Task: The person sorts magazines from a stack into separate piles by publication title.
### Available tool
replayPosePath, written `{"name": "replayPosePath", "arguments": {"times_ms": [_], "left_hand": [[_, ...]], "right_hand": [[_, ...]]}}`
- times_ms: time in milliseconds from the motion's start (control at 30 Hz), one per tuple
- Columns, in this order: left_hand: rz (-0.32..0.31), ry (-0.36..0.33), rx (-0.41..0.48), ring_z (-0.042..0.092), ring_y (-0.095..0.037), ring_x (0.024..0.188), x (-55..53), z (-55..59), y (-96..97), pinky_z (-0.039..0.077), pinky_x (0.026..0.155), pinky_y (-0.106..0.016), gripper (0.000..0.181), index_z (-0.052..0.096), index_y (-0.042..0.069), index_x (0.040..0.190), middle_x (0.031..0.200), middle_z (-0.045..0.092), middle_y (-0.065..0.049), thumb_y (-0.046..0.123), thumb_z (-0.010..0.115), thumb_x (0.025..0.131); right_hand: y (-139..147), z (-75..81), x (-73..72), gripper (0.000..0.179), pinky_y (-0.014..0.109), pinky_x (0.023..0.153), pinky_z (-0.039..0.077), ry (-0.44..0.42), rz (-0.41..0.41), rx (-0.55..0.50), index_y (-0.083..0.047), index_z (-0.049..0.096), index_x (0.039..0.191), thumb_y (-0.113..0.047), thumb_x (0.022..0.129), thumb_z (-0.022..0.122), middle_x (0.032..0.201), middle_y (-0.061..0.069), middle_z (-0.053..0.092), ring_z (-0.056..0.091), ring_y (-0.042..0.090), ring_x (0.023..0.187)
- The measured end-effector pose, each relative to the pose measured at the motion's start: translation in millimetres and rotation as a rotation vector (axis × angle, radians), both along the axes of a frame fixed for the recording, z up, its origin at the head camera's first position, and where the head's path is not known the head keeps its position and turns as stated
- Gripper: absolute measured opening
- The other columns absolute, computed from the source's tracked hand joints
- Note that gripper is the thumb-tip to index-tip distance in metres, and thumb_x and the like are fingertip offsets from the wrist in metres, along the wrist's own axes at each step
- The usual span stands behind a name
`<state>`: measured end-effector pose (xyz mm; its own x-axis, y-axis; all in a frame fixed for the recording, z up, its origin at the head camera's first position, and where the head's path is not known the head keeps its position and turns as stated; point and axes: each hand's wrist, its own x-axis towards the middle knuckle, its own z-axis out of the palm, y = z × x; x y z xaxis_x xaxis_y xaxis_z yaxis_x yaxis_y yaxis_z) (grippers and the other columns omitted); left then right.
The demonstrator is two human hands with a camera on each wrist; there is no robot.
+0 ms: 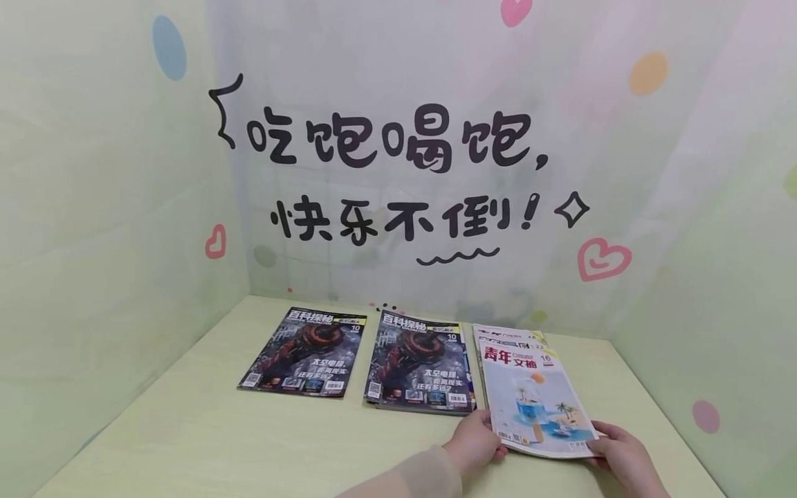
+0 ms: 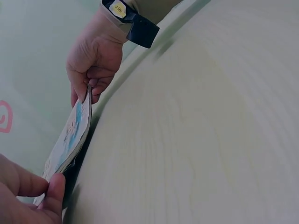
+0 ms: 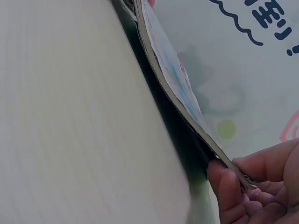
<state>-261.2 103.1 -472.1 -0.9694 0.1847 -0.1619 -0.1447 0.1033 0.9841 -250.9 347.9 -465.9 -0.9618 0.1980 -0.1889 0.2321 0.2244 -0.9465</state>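
In the head view, my left hand point(image 1: 476, 443) and right hand point(image 1: 625, 460) pinch the near corners of a magazine point(image 1: 538, 401) with a white cover, a blue popsicle picture and red title letters. Its near edge is lifted off the table, with a dark gap beneath it in both wrist views. The left thumb and fingers point(image 2: 53, 193) grip one corner. At the other corner, the right thumb point(image 3: 261, 163) presses on top while fingers curl underneath. Further magazines point(image 1: 507, 334) lie under its far end, showing only their top strips.
Left of the held magazine lies a stack of dark magazines point(image 1: 423, 363). Another dark magazine point(image 1: 301, 353) with the same cover lies farther left. All rest on a pale yellow-green table point(image 1: 218, 443), enclosed by printed fabric walls point(image 1: 398, 69) at the back and sides.
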Motion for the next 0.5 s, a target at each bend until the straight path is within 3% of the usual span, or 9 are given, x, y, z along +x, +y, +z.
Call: {"name": "replayPosePath", "arguments": {"times_ms": [200,500], "left_hand": [[0.004,0.021,0.033,0.056,-0.011,0.057,2.5,0.7,2.8,0.050,0.052,-0.021,0.058,0.055,-0.006,0.126,0.075,0.059,-0.005,-0.023,0.049,0.071],[-0.014,0.026,0.040,0.054,-0.009,0.057,2.3,2.3,5.0,0.047,0.052,-0.019,0.053,0.059,-0.002,0.118,0.074,0.059,-0.004,-0.024,0.045,0.072]], "right_hand": [[6.8,-1.1,-2.6,0.060,0.027,0.068,0.046,0.002,0.023,0.237,0.021,0.038,0.133,-0.008,0.086,0.062,0.096,0.014,0.063,0.056,0.014,0.079],[11.2,-8.1,-6.9,0.059,0.029,0.076,0.040,0.013,-0.006,0.311,0.016,0.045,0.131,-0.011,0.083,0.067,0.112,0.031,0.052,0.046,0.037,0.103]]}}
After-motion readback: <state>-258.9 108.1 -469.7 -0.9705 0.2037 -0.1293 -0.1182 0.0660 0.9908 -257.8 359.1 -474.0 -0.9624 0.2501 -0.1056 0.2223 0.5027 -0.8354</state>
